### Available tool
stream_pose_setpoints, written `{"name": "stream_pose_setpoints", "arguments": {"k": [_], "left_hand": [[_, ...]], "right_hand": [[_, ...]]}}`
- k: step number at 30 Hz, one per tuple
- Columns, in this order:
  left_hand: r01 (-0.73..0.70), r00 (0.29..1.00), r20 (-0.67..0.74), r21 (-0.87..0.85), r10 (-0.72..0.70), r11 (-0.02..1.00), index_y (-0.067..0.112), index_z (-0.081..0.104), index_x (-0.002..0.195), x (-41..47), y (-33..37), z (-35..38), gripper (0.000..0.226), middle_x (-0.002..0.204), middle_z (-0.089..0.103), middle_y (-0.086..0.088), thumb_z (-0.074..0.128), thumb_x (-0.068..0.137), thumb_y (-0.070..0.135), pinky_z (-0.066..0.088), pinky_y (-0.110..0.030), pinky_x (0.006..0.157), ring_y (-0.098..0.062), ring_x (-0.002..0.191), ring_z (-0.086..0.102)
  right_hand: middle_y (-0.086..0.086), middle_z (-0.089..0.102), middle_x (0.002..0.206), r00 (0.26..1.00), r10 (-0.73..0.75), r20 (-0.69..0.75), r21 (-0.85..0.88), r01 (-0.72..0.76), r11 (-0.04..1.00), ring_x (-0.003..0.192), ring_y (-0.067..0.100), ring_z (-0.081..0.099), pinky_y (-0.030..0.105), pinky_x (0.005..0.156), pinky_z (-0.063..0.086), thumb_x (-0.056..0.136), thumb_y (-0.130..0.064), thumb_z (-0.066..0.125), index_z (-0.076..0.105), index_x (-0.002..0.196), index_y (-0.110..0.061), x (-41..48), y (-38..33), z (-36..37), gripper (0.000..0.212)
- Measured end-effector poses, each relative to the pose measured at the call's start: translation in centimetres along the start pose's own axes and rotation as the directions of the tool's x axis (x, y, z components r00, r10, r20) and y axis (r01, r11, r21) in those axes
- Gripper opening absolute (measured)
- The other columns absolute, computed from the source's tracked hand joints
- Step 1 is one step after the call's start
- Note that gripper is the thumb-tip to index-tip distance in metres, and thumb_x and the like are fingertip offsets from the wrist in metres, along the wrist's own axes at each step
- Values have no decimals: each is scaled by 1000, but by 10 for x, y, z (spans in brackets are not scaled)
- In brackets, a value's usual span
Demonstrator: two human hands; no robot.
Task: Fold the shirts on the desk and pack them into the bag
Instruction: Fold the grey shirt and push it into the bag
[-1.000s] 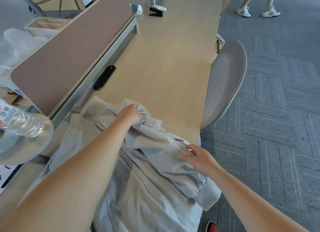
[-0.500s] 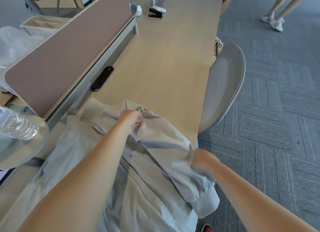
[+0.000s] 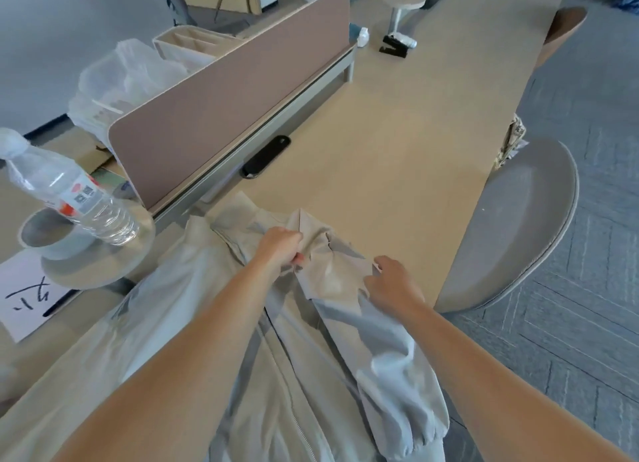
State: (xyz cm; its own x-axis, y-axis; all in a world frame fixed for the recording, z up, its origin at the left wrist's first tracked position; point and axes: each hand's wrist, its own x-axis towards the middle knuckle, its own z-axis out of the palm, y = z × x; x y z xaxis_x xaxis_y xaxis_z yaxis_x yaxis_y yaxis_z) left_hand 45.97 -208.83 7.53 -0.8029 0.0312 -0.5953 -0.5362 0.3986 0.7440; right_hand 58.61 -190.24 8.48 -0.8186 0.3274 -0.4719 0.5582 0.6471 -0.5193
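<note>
A pale grey zip-front shirt (image 3: 193,323) lies spread along the near end of the wooden desk (image 3: 397,143), collar towards the divider. My left hand (image 3: 281,245) grips a bunch of its fabric near the shoulder. My right hand (image 3: 390,282) pinches the fabric edge just to the right, at the top of the sleeve (image 3: 390,375), which lies folded over the front with its cuff towards me. No bag can be picked out with certainty.
A water bottle (image 3: 69,193) lies on a round grey stand (image 3: 100,257) at the left, above a white sheet with writing (image 3: 24,295). A brown divider panel (image 3: 224,105) runs along the desk's left. A grey chair (image 3: 518,226) stands at the right edge. Small items (image 3: 396,45) sit far down the desk.
My right hand moved up from the sleeve's lower part to the fabric near the shoulder. My left hand kept its grip. The view shifted, showing more of the desk's left side.
</note>
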Motion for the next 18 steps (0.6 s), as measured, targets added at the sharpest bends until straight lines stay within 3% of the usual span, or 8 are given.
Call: {"name": "stream_pose_setpoints", "arguments": {"k": [3,6,9,11,13,15,18], "left_hand": [[32,999,3,-94,-32,995,6,53,104,18,11,8,9,85,56,-17,50,97,11,59,-47,80,-35,73,69],[52,997,57,-109,-46,993,11,47,119,38,15,19,22,95,57,-17,56,99,14,63,-43,72,-34,72,69],[39,999,18,85,-40,996,2,57,91,57,15,31,11,72,61,-21,64,91,10,62,-50,73,-29,56,62],[58,998,-10,315,-58,947,2,59,73,62,14,35,29,61,60,-17,67,92,22,56,-37,67,-25,52,56],[35,999,-30,409,-25,912,6,57,65,67,14,34,37,62,62,-13,63,95,26,51,-28,63,-25,57,59],[35,998,-52,295,-20,955,8,55,66,78,13,27,31,67,63,-13,57,97,13,54,-25,57,-28,60,65],[47,990,-134,29,-43,998,11,53,82,89,17,12,20,87,62,-23,50,100,5,59,-33,51,-29,57,67]], "right_hand": [[3,55,138,998,-63,22,80,61,995,109,24,61,31,79,46,97,-26,52,53,138,-23,37,-13,1,42],[0,58,129,995,-95,-5,137,95,986,96,20,64,35,81,54,95,-28,54,54,133,-33,67,-25,8,39],[-4,64,96,999,-45,-1,110,45,993,82,19,64,33,68,50,91,-37,59,53,113,-29,86,-28,15,24],[-3,63,85,999,-35,2,74,35,997,78,22,62,32,63,44,89,-42,59,55,99,-19,95,-28,15,25],[0,59,75,1000,-15,-12,113,17,993,71,25,56,31,57,38,89,-30,57,57,86,-11,106,-25,16,19],[3,52,68,995,73,-68,285,-51,957,63,25,46,32,52,32,88,-19,56,53,77,-11,113,-19,16,14],[5,49,68,976,194,-100,454,-129,882,64,25,44,32,52,29,93,-16,59,48,74,-14,121,-8,16,22]]}}
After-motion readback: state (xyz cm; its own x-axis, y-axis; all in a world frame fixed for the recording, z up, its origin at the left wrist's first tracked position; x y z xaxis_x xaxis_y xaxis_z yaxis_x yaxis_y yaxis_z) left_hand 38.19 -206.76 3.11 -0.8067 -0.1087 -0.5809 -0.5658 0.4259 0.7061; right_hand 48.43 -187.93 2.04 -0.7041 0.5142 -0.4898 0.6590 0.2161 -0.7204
